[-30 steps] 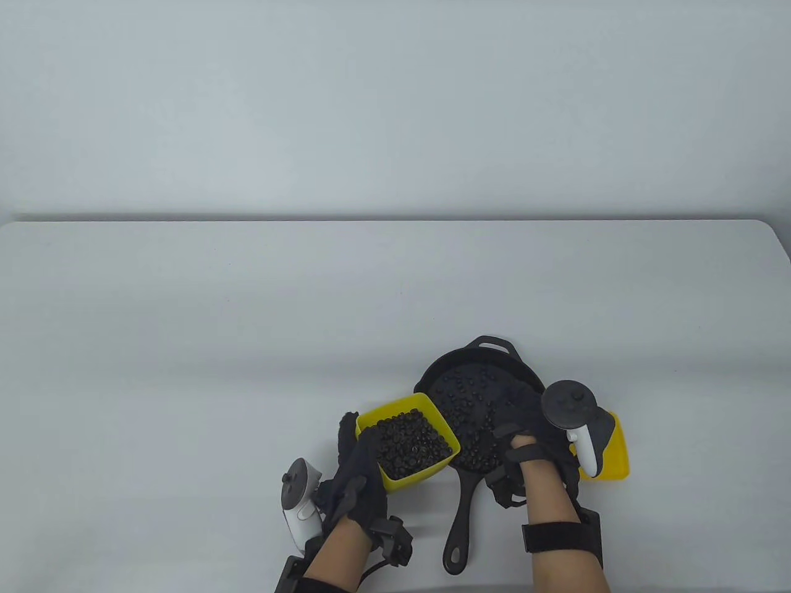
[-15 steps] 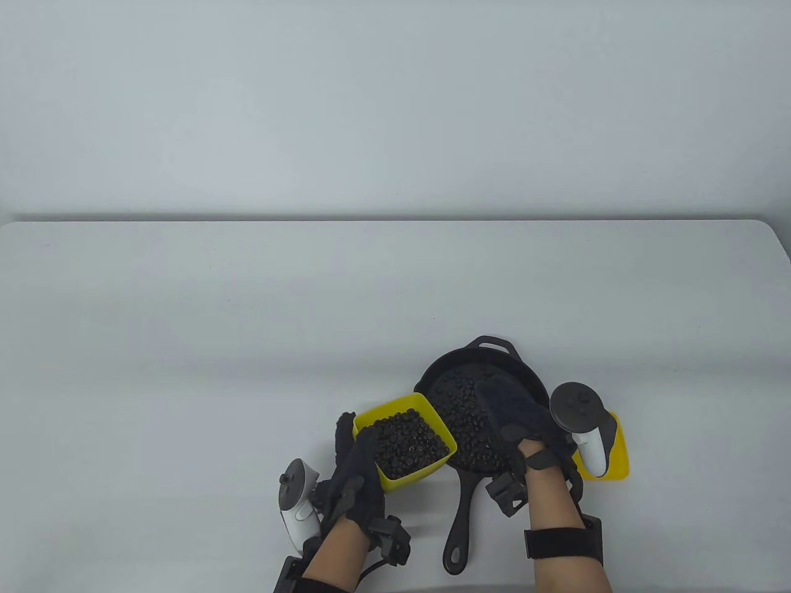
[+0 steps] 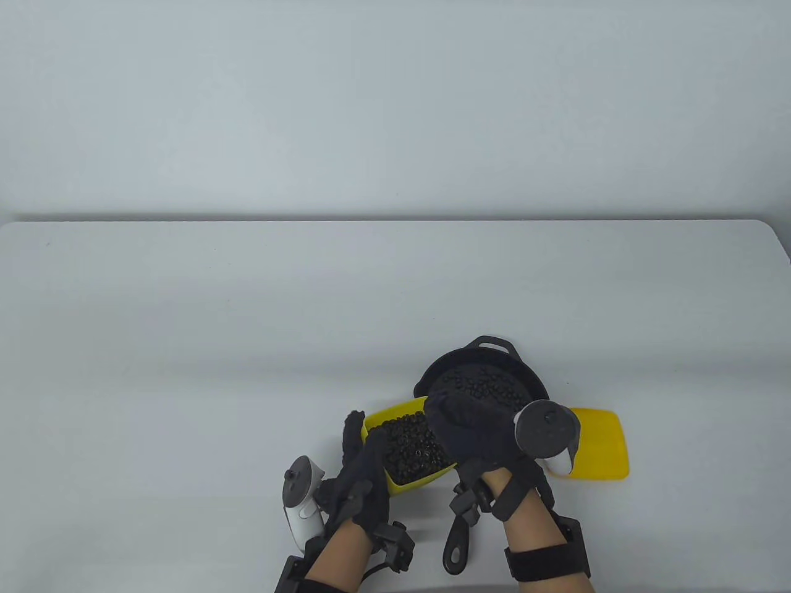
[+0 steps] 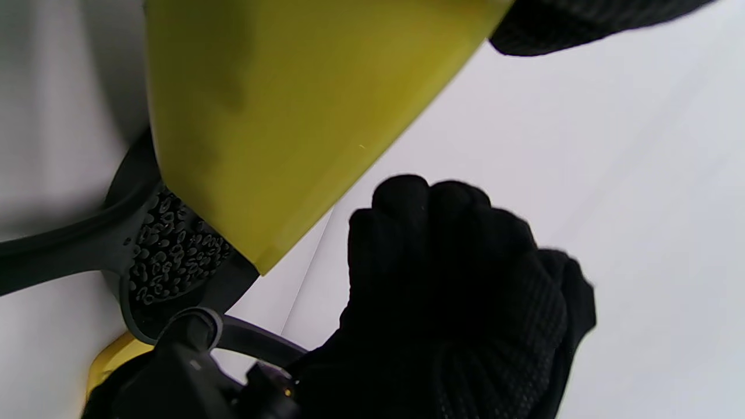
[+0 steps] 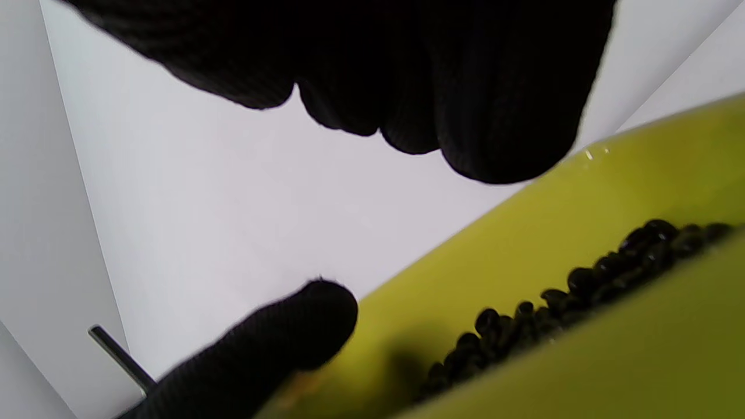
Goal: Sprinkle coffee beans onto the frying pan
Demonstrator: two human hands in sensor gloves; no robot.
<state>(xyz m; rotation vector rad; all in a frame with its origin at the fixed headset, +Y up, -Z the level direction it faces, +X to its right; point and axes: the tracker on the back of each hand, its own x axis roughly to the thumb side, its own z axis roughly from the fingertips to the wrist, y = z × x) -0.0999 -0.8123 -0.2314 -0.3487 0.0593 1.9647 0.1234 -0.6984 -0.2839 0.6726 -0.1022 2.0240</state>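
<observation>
The yellow container (image 3: 405, 485) full of coffee beans (image 3: 411, 448) sits just left of the black frying pan (image 3: 525, 374). My left hand (image 3: 363, 435) grips the container's left wall, thumb inside the rim. My right hand (image 3: 445, 417) hovers over the container's right edge and the pan's left rim, fingers pointing left. In the right wrist view my right hand (image 5: 401, 227) has its fingers (image 5: 465, 116) and thumb (image 5: 291, 337) spread apart above the beans (image 5: 582, 291). Beans lie scattered in the pan (image 3: 482, 386). The left wrist view shows the container's underside (image 4: 279, 116) and the pan's beans (image 4: 169, 256).
A yellow lid (image 3: 596, 448) lies flat on the table to the right of the pan. The pan's long handle (image 3: 457, 550) points toward the table's front edge between my wrists. The white table (image 3: 247, 340) stretches far and left.
My right hand has moved left from over the pan to above the container's right edge, uncovering the lid. The left hand has tilted and shifted the container slightly right.
</observation>
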